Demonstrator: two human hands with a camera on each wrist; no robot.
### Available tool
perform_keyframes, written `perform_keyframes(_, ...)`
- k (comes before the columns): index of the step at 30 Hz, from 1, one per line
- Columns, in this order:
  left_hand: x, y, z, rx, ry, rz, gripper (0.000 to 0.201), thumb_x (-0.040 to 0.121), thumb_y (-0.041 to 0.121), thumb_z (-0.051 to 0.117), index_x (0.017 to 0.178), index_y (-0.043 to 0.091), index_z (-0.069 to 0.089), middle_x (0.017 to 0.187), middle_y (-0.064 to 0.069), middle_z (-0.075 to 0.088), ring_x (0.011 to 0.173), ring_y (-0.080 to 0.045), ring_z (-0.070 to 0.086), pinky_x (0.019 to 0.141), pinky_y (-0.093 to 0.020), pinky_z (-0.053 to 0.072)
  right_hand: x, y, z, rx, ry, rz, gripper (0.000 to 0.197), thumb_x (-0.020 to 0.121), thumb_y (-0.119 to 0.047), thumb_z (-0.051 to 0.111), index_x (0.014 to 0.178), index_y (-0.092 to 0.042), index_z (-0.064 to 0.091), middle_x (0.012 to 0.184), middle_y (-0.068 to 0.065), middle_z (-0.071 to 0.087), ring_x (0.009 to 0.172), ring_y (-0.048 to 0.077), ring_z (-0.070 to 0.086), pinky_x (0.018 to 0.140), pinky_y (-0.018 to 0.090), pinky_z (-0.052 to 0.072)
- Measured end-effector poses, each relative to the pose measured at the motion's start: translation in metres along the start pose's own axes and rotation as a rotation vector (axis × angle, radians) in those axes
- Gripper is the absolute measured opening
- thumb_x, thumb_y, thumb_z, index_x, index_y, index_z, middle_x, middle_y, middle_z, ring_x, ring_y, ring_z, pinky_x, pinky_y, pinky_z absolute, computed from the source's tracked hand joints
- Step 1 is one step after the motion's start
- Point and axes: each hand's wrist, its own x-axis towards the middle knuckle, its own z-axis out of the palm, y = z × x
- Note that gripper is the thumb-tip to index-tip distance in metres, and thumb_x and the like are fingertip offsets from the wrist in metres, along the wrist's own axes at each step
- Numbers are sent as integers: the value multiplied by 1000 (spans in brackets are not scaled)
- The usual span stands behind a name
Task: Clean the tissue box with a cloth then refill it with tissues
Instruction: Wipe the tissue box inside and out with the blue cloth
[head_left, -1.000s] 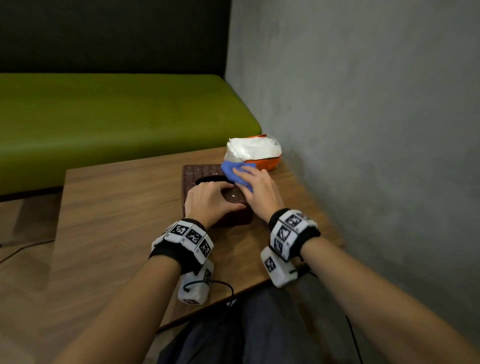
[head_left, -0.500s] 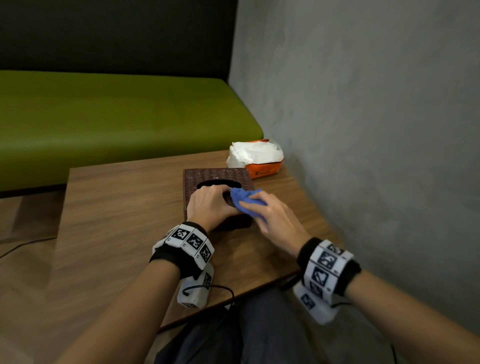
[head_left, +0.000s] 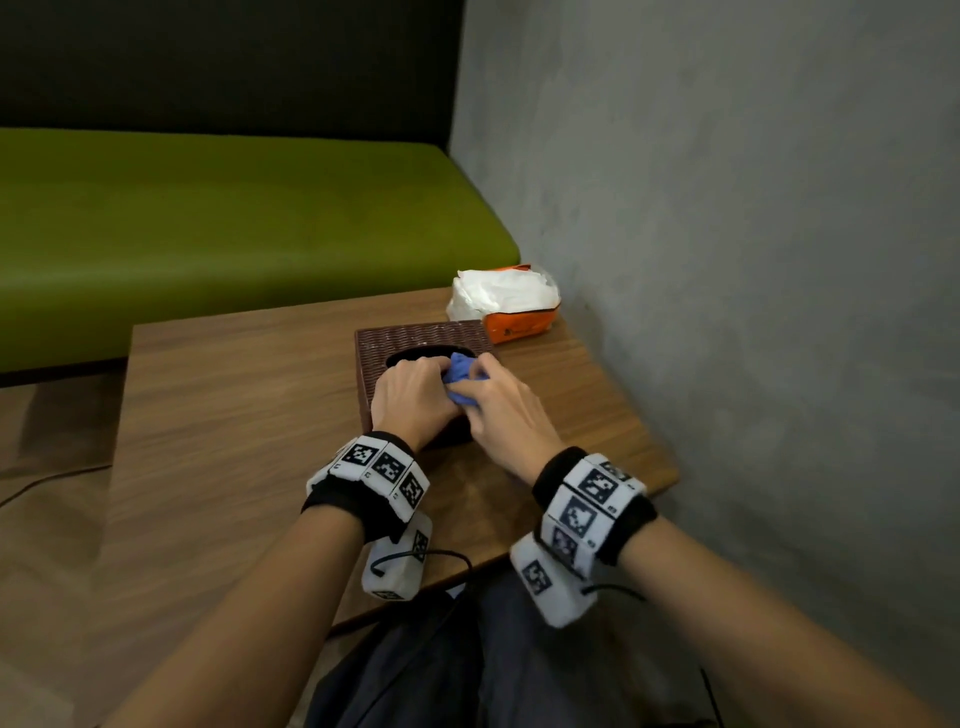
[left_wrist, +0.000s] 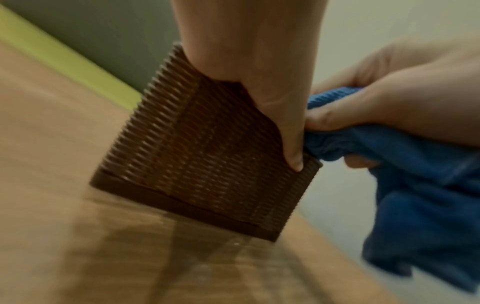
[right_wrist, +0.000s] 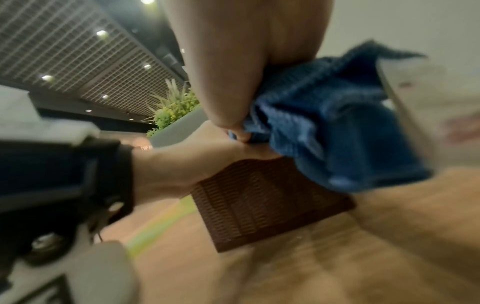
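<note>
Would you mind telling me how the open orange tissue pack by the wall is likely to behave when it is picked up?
The tissue pack will probably feel light and soft, since it is a thin orange wrapper round loose white tissues. It would likely sag or squash rather than stay stiff, as its top already bulges unevenly. Because the wrapper looks open, tissues might spill if it is tilted.

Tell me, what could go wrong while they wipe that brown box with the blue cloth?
The tissue box is held down only by the left hand; a hard wipe from the right hand might slide it across the table. The cloth is bunched beside the box's top opening, so a fold might snag there. A long stroke toward the wall could bump the tissue pack close behind the box.
</note>
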Motion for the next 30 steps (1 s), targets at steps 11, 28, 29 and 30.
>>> perform_keyframes(11, 0, -3, 1, 19, 31, 18, 37, 70, 45, 67, 97, 20, 69, 94, -9, 72, 96, -30, 64, 72, -33, 43, -2, 19, -4, 14, 8, 1, 32, 91, -6, 49, 120, -14, 59, 116, 13, 48, 105, 30, 52, 86, 45, 48)
perform_keyframes(28, 2, -16, -10, 57, -73, 195, 48, 69, 52, 65, 110, 27, 67, 106, -8, 72, 111, -25, 60, 103, -33, 35, -14, 8, -11, 39, -83, -80, 33, 90, -6, 52, 120, -17, 60, 115, 10, 46, 102, 28, 54, 87, 40, 47)
perform_keyframes(29, 6, -21, -17, 119, -169, 256, 57, 67, 54, 65, 117, 29, 62, 114, -6, 70, 119, -21, 56, 113, -35, 21, -17, 16, -20, 37, -124, -83, 34, 89, -6, 53, 120, -18, 60, 115, 8, 46, 102, 27, 55, 88, 39, 46)
perform_keyframes(30, 12, -24, -24, 212, -267, 302, 61, 67, 52, 68, 123, 30, 58, 124, -4, 65, 126, -18, 50, 117, -38, 9, -17, 27, -28, 24, -125, -65, 34, 89, -7, 53, 120, -19, 61, 116, 7, 47, 103, 27, 55, 89, 38, 44)
